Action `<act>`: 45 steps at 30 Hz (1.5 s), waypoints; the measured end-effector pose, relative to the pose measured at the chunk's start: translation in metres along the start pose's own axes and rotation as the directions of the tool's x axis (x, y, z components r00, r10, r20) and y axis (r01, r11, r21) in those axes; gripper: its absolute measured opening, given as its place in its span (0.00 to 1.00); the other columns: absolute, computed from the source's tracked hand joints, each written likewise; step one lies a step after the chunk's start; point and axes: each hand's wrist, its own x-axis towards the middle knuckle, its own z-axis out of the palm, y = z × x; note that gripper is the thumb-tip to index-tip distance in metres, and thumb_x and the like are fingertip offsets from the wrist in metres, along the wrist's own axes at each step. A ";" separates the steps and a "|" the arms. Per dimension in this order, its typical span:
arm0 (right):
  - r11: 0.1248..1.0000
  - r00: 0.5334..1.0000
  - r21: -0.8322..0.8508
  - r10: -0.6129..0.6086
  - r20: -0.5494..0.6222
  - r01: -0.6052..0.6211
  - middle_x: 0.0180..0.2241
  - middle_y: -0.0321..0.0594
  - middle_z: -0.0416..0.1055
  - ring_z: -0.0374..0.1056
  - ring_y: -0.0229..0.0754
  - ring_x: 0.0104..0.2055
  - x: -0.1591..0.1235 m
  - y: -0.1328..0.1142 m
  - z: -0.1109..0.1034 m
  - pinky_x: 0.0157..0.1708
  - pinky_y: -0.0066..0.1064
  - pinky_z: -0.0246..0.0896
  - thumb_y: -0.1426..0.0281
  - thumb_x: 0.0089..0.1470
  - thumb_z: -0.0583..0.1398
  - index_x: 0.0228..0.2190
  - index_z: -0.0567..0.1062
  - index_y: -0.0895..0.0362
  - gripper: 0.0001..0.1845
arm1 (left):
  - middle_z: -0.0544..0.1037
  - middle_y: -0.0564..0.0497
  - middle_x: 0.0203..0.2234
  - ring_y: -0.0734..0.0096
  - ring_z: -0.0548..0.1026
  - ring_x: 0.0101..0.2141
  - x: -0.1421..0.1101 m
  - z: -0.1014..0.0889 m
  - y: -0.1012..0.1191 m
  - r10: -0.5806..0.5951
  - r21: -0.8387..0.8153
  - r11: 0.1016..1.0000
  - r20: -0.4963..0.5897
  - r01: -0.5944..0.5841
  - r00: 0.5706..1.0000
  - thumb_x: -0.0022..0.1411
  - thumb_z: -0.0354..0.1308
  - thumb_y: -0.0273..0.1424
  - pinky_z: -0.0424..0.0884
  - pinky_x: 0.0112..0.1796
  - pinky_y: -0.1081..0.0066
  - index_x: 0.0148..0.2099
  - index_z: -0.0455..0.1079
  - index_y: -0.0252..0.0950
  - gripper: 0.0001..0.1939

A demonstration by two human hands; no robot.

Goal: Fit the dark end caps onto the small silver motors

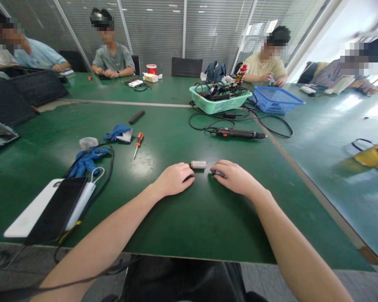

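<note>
My left hand (175,178) rests on the green table (182,218) with its fingers curled under, and I cannot see anything in it. Just past its fingertips lies a small silver metal cylinder (198,164), close to the hand but apart from it. My right hand (233,177) lies to the right of the cylinder, fingers closed on a small dark grey part (217,172) whose end pokes out at the fingertips.
An orange-handled screwdriver (138,144), blue gloves (87,161), a white power bank with a black phone (52,209) lie left. A black electric screwdriver (239,134) with cable, a green basket (219,99) and blue basket (276,100) lie beyond. Several other people sit around the table.
</note>
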 end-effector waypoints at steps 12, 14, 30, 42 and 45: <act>0.792 0.832 -0.283 0.553 -0.046 -0.541 0.43 0.49 0.78 0.74 0.51 0.43 -0.044 0.097 -0.017 0.45 0.39 0.65 0.76 0.50 0.58 0.44 0.80 0.56 0.19 | 0.76 0.47 0.37 0.64 0.73 0.40 -0.001 0.001 -0.001 -0.021 0.020 1.000 -0.011 0.022 1.000 0.72 0.51 0.33 0.71 0.44 0.64 0.41 0.75 0.36 0.12; 0.794 0.833 -0.278 0.551 -0.044 -0.540 0.43 0.49 0.78 0.75 0.51 0.43 -0.046 0.098 -0.018 0.45 0.39 0.65 0.74 0.51 0.59 0.44 0.80 0.56 0.18 | 0.76 0.47 0.37 0.64 0.74 0.40 -0.001 0.001 -0.001 -0.022 0.020 1.000 -0.011 0.022 1.000 0.72 0.51 0.33 0.70 0.44 0.65 0.42 0.75 0.36 0.12; 1.000 0.956 -0.013 -0.030 -0.291 0.028 0.57 0.53 0.69 0.63 0.58 0.59 0.035 -0.054 0.048 0.59 0.52 0.63 0.70 0.64 0.57 0.57 0.69 0.56 0.21 | 0.74 0.47 0.32 0.63 0.73 0.37 -0.002 0.003 0.000 -0.118 0.099 0.987 -0.073 0.125 0.990 0.68 0.53 0.31 0.72 0.41 0.64 0.37 0.72 0.36 0.09; 0.990 0.977 0.141 0.008 -0.212 0.022 0.46 0.47 0.72 0.69 0.53 0.50 0.025 -0.042 0.041 0.51 0.46 0.68 0.70 0.61 0.60 0.49 0.70 0.53 0.13 | 0.74 0.49 0.33 0.64 0.73 0.37 -0.002 0.001 0.002 -0.166 0.066 0.983 -0.073 0.171 0.983 0.67 0.53 0.31 0.71 0.39 0.65 0.38 0.70 0.37 0.06; 0.983 0.979 0.168 -0.040 -0.202 0.075 0.49 0.47 0.72 0.69 0.53 0.53 0.022 -0.045 0.040 0.55 0.46 0.67 0.72 0.60 0.60 0.53 0.69 0.53 0.19 | 0.74 0.48 0.35 0.63 0.73 0.38 -0.002 0.000 0.002 -0.166 0.056 0.984 -0.063 0.169 0.984 0.67 0.54 0.32 0.71 0.39 0.65 0.40 0.70 0.37 0.05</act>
